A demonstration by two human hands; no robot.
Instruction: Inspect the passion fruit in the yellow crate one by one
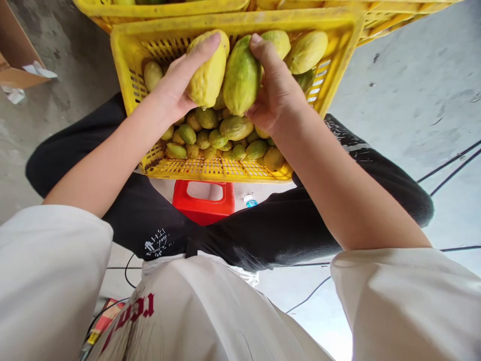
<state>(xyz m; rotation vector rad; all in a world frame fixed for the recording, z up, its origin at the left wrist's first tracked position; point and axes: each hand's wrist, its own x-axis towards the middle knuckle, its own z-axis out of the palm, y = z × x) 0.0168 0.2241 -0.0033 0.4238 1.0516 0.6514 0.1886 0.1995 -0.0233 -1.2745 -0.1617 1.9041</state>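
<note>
My left hand (184, 75) is wrapped round a yellow, oblong, lumpy-skinned fruit (207, 75), thumb on top. Beside it, my right hand (276, 82) grips a green-yellow oblong fruit (242, 77) of similar shape, its thumb near the upper end. Both are held close together over a yellow plastic crate (236, 22) with slotted walls. Smaller green and yellowish fruits (233, 128) lie heaped in the crate's near part. Larger yellow fruits (308, 51) rest at its far right, and one paler fruit (152, 75) is at the far left. The undersides of the held fruits are hidden.
More yellow crates (169, 9) stand just beyond this one. A red plastic stool (205, 203) and a blue-labelled bottle (250, 201) are between my legs. At the left lies an open cardboard box (17, 55). Black cables (451, 163) cross the concrete floor at the right.
</note>
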